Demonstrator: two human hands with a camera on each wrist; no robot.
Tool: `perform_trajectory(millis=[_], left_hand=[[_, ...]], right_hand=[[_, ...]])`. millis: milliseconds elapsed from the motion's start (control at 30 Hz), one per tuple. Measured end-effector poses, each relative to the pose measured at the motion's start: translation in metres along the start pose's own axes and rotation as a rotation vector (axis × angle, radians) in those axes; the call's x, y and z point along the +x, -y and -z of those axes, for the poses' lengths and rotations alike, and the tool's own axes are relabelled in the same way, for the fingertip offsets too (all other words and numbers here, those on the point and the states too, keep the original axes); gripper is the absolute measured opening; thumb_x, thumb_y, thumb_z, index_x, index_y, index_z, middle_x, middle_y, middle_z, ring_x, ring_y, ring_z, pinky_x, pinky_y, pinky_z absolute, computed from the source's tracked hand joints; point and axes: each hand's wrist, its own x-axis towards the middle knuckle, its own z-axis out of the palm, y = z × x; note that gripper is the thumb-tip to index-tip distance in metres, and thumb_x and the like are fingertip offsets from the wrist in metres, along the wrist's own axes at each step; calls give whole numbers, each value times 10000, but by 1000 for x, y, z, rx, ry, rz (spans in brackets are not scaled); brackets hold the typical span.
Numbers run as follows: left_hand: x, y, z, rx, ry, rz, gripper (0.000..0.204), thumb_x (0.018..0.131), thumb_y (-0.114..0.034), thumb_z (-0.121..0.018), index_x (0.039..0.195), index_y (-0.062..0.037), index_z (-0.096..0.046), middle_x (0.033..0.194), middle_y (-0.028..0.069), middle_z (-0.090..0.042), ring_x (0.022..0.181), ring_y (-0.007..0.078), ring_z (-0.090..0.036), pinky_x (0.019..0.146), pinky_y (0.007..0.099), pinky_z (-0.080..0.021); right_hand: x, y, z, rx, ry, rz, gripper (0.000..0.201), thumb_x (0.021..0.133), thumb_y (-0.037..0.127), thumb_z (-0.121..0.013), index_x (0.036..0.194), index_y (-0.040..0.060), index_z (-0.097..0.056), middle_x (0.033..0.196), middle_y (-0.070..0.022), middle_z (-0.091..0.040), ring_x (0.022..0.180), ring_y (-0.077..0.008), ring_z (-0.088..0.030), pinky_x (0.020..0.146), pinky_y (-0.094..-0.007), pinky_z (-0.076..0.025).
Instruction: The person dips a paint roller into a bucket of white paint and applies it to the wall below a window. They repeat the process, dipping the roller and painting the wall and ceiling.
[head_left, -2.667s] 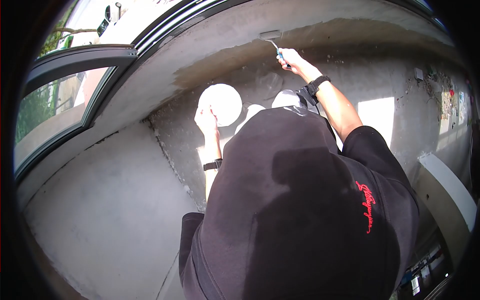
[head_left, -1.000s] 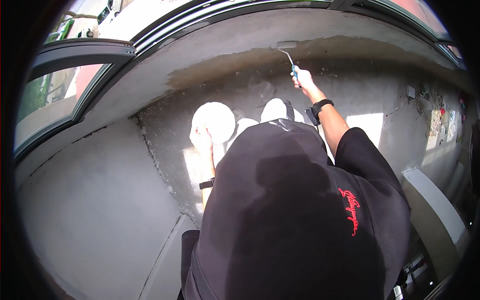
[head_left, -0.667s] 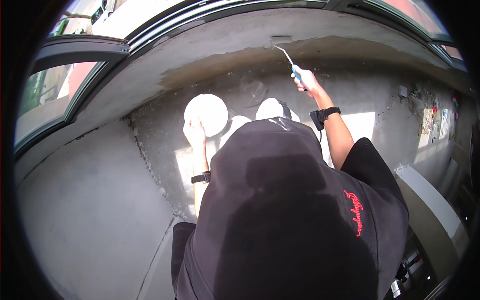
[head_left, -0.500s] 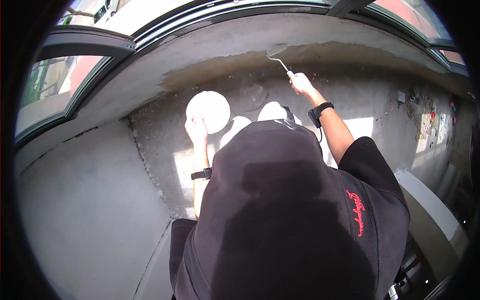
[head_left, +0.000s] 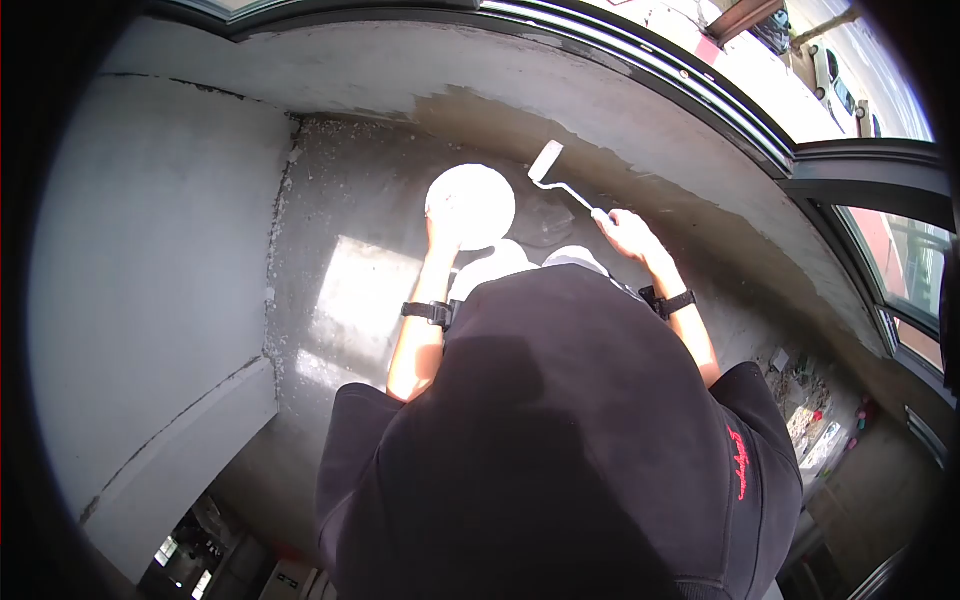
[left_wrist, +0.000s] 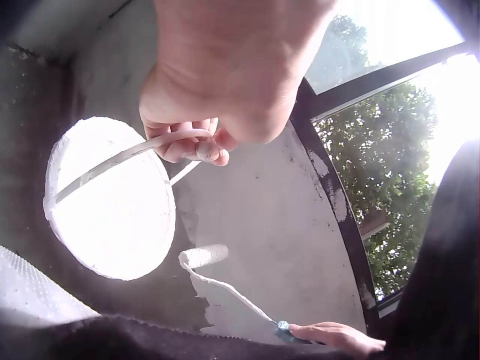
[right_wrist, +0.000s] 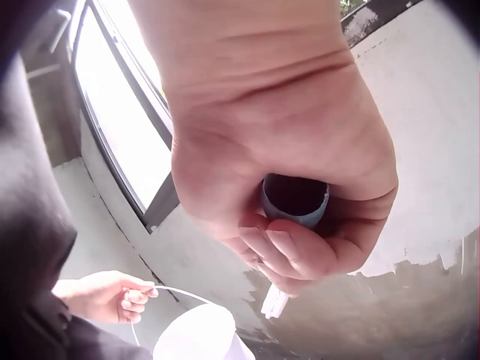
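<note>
My left hand point(head_left: 442, 232) grips the thin bail handle point(left_wrist: 105, 163) of a white bucket point(head_left: 510, 222). In the left wrist view the fingers curl round the top of that handle, and the bucket hangs below them. The inside of the bucket is washed out by glare. My right hand point(head_left: 630, 235) grips the blue handle point(right_wrist: 298, 214) of a paint roller point(head_left: 547, 160). Its white sleeve point(left_wrist: 204, 255) points up and left, near the bucket's right side and apart from it in the head view.
Ahead is a low wall point(head_left: 640, 130), pale coated above and bare brown below, under a dark window frame point(head_left: 690, 80). An open window sash point(head_left: 890, 240) juts in at right. A pale wall point(head_left: 160, 230) stands left. Debris point(head_left: 800, 385) lies on the floor at right.
The roller has come off the wall and down toward the bucket, with the right hand still on its handle. The head view has turned, so the open sash shows at right.
</note>
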Motion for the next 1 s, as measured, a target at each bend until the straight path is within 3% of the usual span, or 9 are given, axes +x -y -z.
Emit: perform_trajectory(millis=[100, 133, 200, 333, 467, 633, 700, 800, 1000], left_hand=[[1, 3, -6, -107, -62, 46, 270, 881, -113, -554, 1082, 63, -590, 964, 155, -672, 873, 218, -652, 788, 317, -518], [-3, -7, -6, -92, -87, 2, 274, 878, -128, -566, 1073, 63, -596, 957, 153, -672, 863, 216, -650, 780, 315, -514], [-5, -21, 1, -71, -119, -25, 280, 875, -143, -577, 1063, 63, -602, 950, 151, -673, 852, 213, -649, 772, 313, -511], [3, -26, 17, 21, -85, 34, 301, 875, -182, -596, 1027, 77, -615, 900, 158, -677, 784, 177, -644, 695, 311, -509], [11, -37, 39, 49, -71, -25, 273, 883, -187, -596, 986, 64, -630, 786, 106, -660, 698, 120, -603, 639, 280, -487], [25, -39, 57, -18, -51, -73, 235, 876, -174, -619, 942, 51, -629, 715, 33, -629, 607, 74, -555, 545, 233, -446], [29, -51, 65, -310, 105, 244, 177, 867, -133, -605, 962, 15, -630, 758, 45, -629, 590, 89, -559, 532, 216, -435], [38, -59, 72, -479, 146, 339, 108, 861, -118, -618, 899, -18, -618, 681, 0, -571, 493, 37, -465, 436, 181, -337], [62, -63, 76, -509, 357, 411, 120, 875, -132, -608, 837, -19, -596, 607, -4, -528, 440, 34, -418, 395, 186, -276]], right_hand=[[-37, 25, 35, 50, 111, 34, 486, 923, 465, -501, 793, 2, -574, 622, -79, -537, 577, -183, -494, 570, -339, -407], [-44, 32, 42, 39, 123, 44, 486, 923, 465, -501, 793, 2, -574, 622, -79, -537, 577, -183, -494, 570, -339, -407], [-52, 44, 49, 138, 238, -15, 513, 919, 464, -490, 841, -27, -613, 723, -197, -608, 685, -322, -564, 671, -407, -445], [-43, 72, 53, 145, 337, 41, 520, 925, 445, -491, 774, -48, -556, 656, -190, -548, 627, -307, -507, 632, -401, -423], [-30, 111, 52, -100, 345, 214, 506, 936, 430, -454, 872, -42, -625, 737, -239, -616, 751, -375, -619, 690, -448, -460], [-13, 154, 28, -180, 391, 235, 501, 934, 436, -460, 872, -29, -635, 761, -233, -633, 759, -377, -625, 705, -453, -477], [-3, 165, 12, -208, 357, 300, 485, 929, 429, -472, 865, -23, -634, 761, -225, -638, 758, -376, -630, 696, -454, -488], [9, 182, -10, -233, 353, 236, 436, 912, 380, -496, 829, -24, -639, 757, -233, -639, 758, -385, -638, 709, -462, -499], [25, 193, -40, -246, 278, 170, 349, 878, 297, -525, 814, -22, -652, 767, -246, -642, 775, -393, -644, 728, -471, -504]])
